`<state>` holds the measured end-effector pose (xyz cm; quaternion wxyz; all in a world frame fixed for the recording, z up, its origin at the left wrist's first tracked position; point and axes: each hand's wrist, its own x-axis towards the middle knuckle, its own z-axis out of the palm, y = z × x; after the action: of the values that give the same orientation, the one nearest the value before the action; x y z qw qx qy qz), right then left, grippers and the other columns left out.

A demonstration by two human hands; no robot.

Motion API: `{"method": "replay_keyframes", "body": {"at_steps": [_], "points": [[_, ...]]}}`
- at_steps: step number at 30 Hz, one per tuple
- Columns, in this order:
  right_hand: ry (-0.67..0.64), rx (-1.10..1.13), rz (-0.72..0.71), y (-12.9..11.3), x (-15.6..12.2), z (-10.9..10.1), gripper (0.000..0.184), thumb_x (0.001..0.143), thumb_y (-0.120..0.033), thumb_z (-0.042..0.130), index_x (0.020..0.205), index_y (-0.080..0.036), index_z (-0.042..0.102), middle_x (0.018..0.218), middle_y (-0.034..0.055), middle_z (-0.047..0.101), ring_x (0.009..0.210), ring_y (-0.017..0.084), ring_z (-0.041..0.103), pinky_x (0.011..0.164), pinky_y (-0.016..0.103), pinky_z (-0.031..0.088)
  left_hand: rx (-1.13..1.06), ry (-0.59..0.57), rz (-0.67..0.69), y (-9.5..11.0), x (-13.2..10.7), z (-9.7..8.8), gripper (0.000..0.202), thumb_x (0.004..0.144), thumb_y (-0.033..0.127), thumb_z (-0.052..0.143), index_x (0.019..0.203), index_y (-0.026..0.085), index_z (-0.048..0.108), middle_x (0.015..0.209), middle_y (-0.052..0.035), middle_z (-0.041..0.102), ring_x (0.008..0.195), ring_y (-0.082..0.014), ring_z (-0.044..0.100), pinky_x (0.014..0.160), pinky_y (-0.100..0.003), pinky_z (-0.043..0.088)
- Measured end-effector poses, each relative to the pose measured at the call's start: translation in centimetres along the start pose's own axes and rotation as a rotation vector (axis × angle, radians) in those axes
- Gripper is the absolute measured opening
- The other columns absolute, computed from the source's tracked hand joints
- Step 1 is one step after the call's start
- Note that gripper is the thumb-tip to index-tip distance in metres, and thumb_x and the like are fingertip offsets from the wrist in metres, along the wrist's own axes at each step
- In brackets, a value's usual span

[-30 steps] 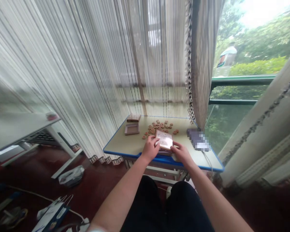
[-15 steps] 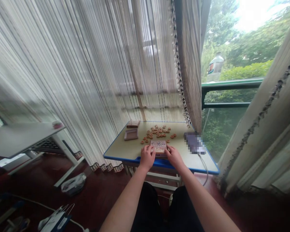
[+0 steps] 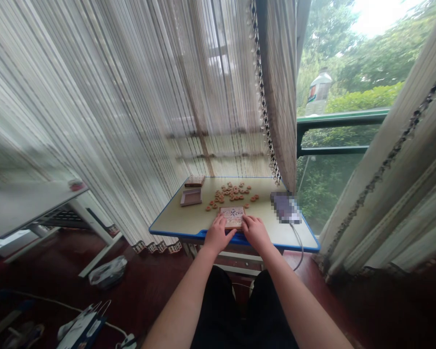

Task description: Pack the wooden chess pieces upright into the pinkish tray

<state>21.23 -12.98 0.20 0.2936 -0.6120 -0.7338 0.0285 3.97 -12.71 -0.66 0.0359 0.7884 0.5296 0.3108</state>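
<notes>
A flat, patterned Chinese chess box (image 3: 233, 216) lies near the front edge of the table, its printed face up. My left hand (image 3: 217, 235) grips its left front corner, fingers on the top and thumb stretched along the near side. On the right front corner is my right hand (image 3: 256, 232), its fingers curled over the box edge; that thumb is hard to make out. Just beyond the box, round wooden chess pieces (image 3: 221, 199) are scattered loosely over the tabletop. An open shallow box tray (image 3: 192, 197) sits to their left.
Behind the tray, a second flat box (image 3: 195, 181) rests at the table's back left. A blurred dark device (image 3: 285, 207) with a cable (image 3: 300, 240) lies on the right side. Blue edging rims the table (image 3: 170, 220). Curtains (image 3: 138, 97) hang close behind it.
The view has shifted slightly, moving the table left and up in the picture. My left thumb has spread along the box's near side, and my right fingers have moved onto its right corner.
</notes>
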Motion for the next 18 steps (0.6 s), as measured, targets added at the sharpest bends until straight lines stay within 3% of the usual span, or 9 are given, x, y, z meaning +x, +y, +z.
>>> {"method": "replay_keyframes", "body": {"at_steps": [8, 13, 18], "points": [[0.027, -0.206, 0.115, 0.8, -3.0, -2.7, 0.037, 0.088, -0.029, 0.036, 0.116, -0.018, 0.059, 0.106, 0.0115, 0.061, 0.095, 0.024, 0.049, 0.082, 0.034, 0.033, -0.051, -0.087, 0.052, 3.0, -0.3, 0.4, 0.050, 0.076, 0.050, 0.056, 0.111, 0.014, 0.056, 0.129, -0.0156, 0.050, 0.126, -0.0268, 0.040, 0.103, -0.039, 0.036], [-0.005, -0.330, 0.128, 2.4, -3.3, -5.1, 0.035, 0.088, -0.026, 0.035, 0.107, -0.014, 0.062, 0.105, 0.0165, 0.059, 0.094, 0.028, 0.046, 0.077, 0.037, 0.031, -0.087, -0.191, 0.096, 5.6, 1.5, 1.8, 0.051, 0.074, 0.052, 0.057, 0.108, 0.014, 0.058, 0.129, -0.0181, 0.050, 0.127, -0.0294, 0.039, 0.103, -0.040, 0.035], [-0.044, -0.375, 0.108, 5.4, -2.0, -6.3, 0.035, 0.089, -0.029, 0.033, 0.100, -0.015, 0.064, 0.104, 0.0148, 0.059, 0.090, 0.027, 0.046, 0.079, 0.037, 0.029, -0.126, -0.244, 0.116, 7.0, 4.0, 3.4, 0.055, 0.074, 0.051, 0.057, 0.111, 0.011, 0.056, 0.131, -0.0198, 0.047, 0.127, -0.0313, 0.037, 0.103, -0.040, 0.034]]}}
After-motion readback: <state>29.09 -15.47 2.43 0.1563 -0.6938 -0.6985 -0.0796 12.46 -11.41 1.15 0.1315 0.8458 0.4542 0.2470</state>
